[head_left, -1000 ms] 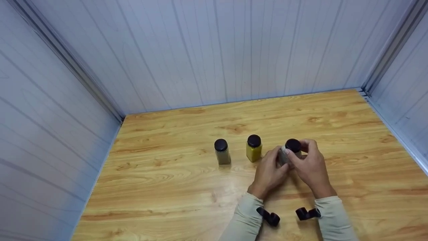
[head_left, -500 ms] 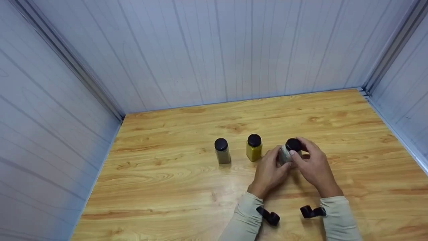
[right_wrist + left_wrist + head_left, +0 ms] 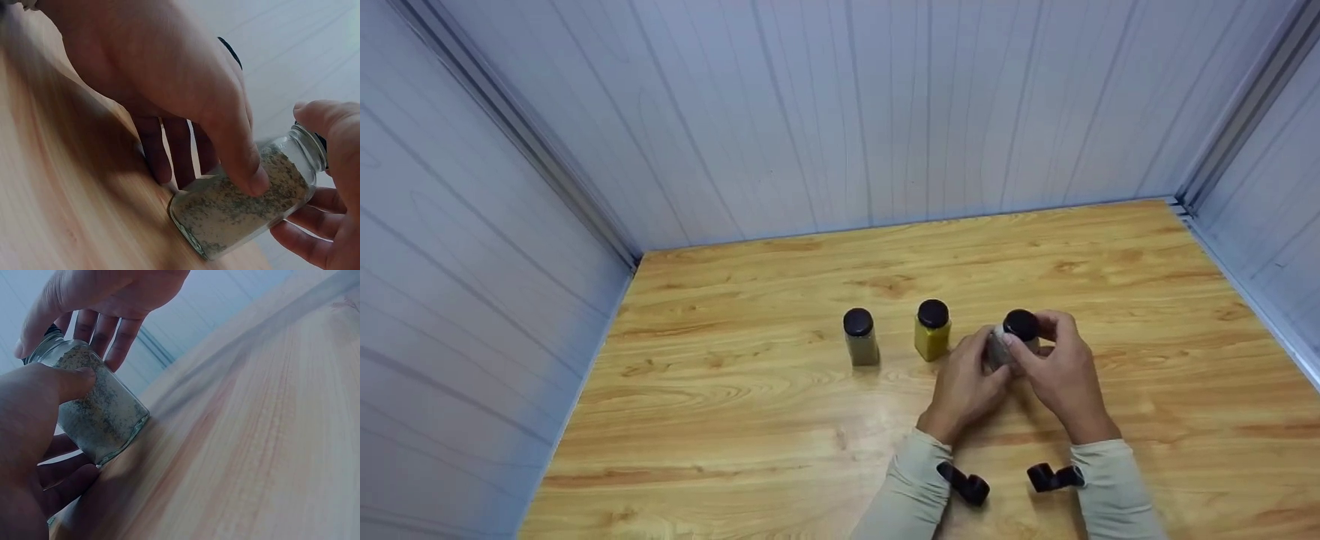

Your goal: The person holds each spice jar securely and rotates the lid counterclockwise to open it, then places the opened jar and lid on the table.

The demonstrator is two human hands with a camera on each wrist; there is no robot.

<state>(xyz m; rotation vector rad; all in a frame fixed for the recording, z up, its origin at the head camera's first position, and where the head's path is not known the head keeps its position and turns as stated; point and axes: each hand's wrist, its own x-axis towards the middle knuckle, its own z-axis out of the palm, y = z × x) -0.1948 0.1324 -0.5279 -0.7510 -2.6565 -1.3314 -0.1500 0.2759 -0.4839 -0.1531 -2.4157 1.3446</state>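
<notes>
In the head view, my left hand (image 3: 966,386) holds a square glass spice jar (image 3: 242,208) by its body, thumb across the near face and fingers behind. The jar contains a pale seasoning with dark green flecks. My right hand (image 3: 1061,371) grips the black lid (image 3: 1021,325), its thumb at the near edge and fingers round the far side. Both wrist views show the lid on the jar's neck. The jar's base is close to the wooden table. To the left stand a jar of yellow contents (image 3: 932,341) and one of greyish-green contents (image 3: 862,349), both upright and black-lidded.
The wooden table (image 3: 720,420) meets a pale panelled wall (image 3: 810,112) at the back, with side walls left and right. A black wrist mount (image 3: 964,484) sits on the left sleeve, and another mount (image 3: 1054,478) is on the right.
My right hand and wrist swung a little to the right, then back left, while gripping the lid. The left hand keeps its hold on the jar, and the other jars stay put.
</notes>
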